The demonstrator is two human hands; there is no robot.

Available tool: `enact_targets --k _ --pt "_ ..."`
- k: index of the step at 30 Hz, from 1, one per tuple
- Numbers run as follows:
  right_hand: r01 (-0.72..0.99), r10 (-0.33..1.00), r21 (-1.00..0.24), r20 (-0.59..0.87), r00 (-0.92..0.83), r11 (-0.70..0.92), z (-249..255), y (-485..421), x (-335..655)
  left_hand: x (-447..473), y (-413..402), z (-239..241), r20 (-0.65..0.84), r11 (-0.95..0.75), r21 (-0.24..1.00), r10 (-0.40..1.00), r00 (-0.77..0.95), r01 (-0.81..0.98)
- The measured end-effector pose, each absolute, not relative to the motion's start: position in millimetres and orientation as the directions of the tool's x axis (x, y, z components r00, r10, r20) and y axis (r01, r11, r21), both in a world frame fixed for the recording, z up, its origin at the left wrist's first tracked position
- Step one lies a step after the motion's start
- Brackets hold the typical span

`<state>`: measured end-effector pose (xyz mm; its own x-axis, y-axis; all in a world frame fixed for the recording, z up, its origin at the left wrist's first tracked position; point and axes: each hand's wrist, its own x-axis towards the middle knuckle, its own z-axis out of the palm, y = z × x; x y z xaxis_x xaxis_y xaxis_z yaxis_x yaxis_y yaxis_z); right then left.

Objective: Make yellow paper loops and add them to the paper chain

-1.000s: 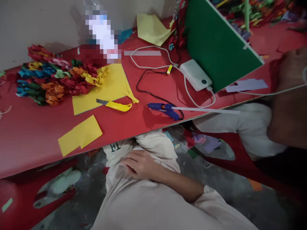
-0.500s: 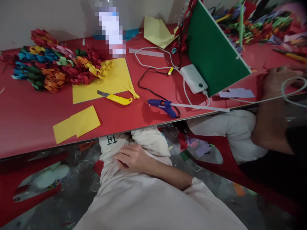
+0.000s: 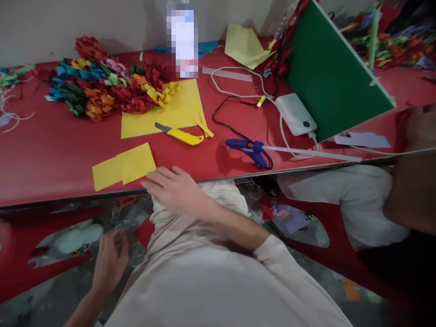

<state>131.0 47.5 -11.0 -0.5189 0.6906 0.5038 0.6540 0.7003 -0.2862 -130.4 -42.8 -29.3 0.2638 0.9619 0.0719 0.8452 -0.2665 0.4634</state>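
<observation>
My right hand (image 3: 173, 190) is above my lap at the table's front edge, its fingers stretched towards the yellow paper pieces (image 3: 136, 162). Nothing shows in it. Lower down on the left, beside my leg, my left hand (image 3: 112, 256) hangs below the table with fingers loosely bent and a gap at the thumb; I see nothing held. A yellow box cutter (image 3: 185, 136) with its blade out lies partly on a larger yellow sheet (image 3: 136, 127), near thin yellow paper strips (image 3: 205, 127). A blue glue gun (image 3: 247, 146) with a long glue stick (image 3: 313, 153) rests to the right.
Colourful paper chains (image 3: 102, 88) are heaped at the back left, beside a blurred-out phone-like screen (image 3: 185, 41). A white power bank (image 3: 295, 114) with cables lies by a leaning green board (image 3: 330, 68). A co-worker's arm (image 3: 415, 177) is at the right.
My right hand has lifted from my lap to the table edge near the yellow pieces. My left hand has come into view at lower left. The view has shifted left.
</observation>
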Motion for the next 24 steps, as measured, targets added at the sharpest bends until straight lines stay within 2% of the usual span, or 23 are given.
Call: enact_targets --k 3,4,5,7,9,11,15,20,24 --pt "0.729 0.721 -0.196 0.449 -0.528 0.656 -16.3 84.0 121.5 -143.3 -12.3 -33.8 0.426 -0.372 0.304 0.876 0.224 0.877" --pt "0.736 0.729 -0.178 0.411 -0.548 0.653 -20.2 91.4 119.8 -142.2 5.8 -32.3 0.499 -0.406 0.265 0.834 0.235 0.875" --pt "0.735 0.727 -0.159 0.382 -0.571 0.660 -24.0 96.3 119.0 -138.9 25.1 -30.4 0.537 -0.418 0.248 0.810 0.236 0.874" --pt "0.732 0.716 -0.117 0.355 -0.601 0.671 -29.4 100.1 119.1 -129.2 59.4 -27.3 0.519 -0.453 0.289 0.814 0.259 0.843" --pt "0.738 0.710 -0.081 0.362 -0.604 0.670 -31.4 99.9 119.7 -120.0 80.1 -27.7 0.475 -0.435 0.323 0.843 0.253 0.840" --pt "0.742 0.706 -0.079 0.387 -0.593 0.666 -32.5 100.1 119.7 -114.1 86.7 -31.7 0.500 -0.421 0.364 0.841 0.206 0.831" --pt "0.744 0.722 -0.176 0.458 -0.518 0.645 -39.0 107.0 118.3 -110.1 82.5 -40.5 0.576 -0.444 0.440 0.806 0.134 0.781" --pt "0.746 0.754 -0.334 0.571 -0.326 0.576 -39.8 112.2 119.6 -104.1 79.7 -35.2 0.588 -0.432 0.392 0.797 0.140 0.813" --pt "0.614 0.739 -0.487 0.624 -0.253 0.621 -19.3 102.4 134.5 -89.9 79.7 -21.6 0.606 -0.460 0.512 0.792 0.074 0.725"
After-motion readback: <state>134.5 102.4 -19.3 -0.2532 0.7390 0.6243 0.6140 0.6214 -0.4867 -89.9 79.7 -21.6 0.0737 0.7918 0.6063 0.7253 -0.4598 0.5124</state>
